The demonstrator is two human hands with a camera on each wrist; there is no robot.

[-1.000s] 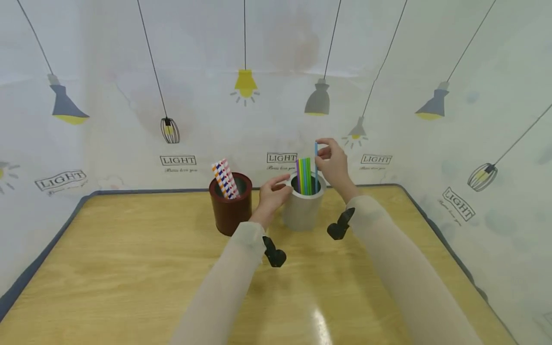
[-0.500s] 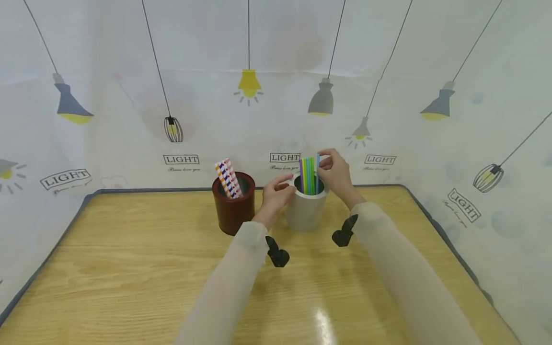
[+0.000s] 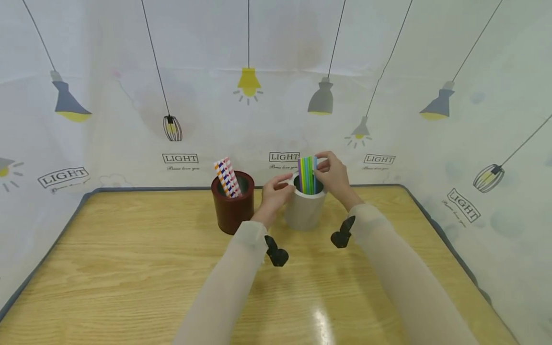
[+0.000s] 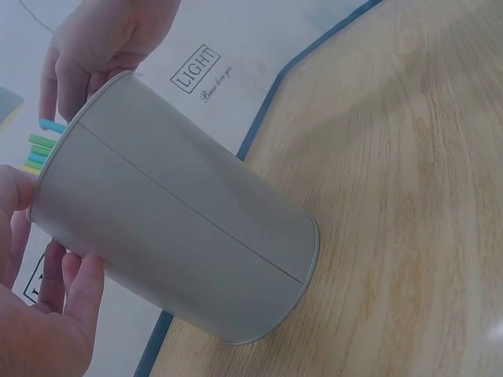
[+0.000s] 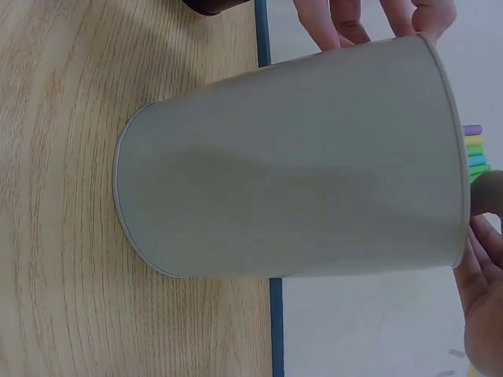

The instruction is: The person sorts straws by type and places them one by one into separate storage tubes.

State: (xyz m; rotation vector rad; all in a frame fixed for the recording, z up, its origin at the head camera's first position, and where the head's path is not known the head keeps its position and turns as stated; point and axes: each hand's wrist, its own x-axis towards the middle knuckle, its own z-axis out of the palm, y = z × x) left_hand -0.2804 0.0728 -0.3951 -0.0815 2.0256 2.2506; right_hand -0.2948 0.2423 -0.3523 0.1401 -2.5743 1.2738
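In the head view, a pale grey pot (image 3: 304, 211) stands on the table, holding a row of coloured straws (image 3: 306, 175) in purple, yellow, green and blue. My right hand (image 3: 334, 175) is over its right rim, with thumb and fingertips pinching a light blue straw (image 3: 315, 167) whose lower end is inside the pot. My left hand (image 3: 276, 194) holds the pot's left side near the rim; the left wrist view shows its thumb at the rim and fingers (image 4: 82, 294) against the wall. To the left stands a dark red pot (image 3: 233, 211) with patterned straws (image 3: 227, 177).
The wooden table (image 3: 142, 258) has a dark blue edge strip (image 3: 151, 189). Behind it hangs a pale wall sheet (image 3: 207, 96) printed with lamps and LIGHT signs. Black wrist cameras (image 3: 277, 251) hang under both sleeves.
My right hand has lowered the light blue straw into the pot and shifted it left against the other straws. My left hand keeps its place on the pot.
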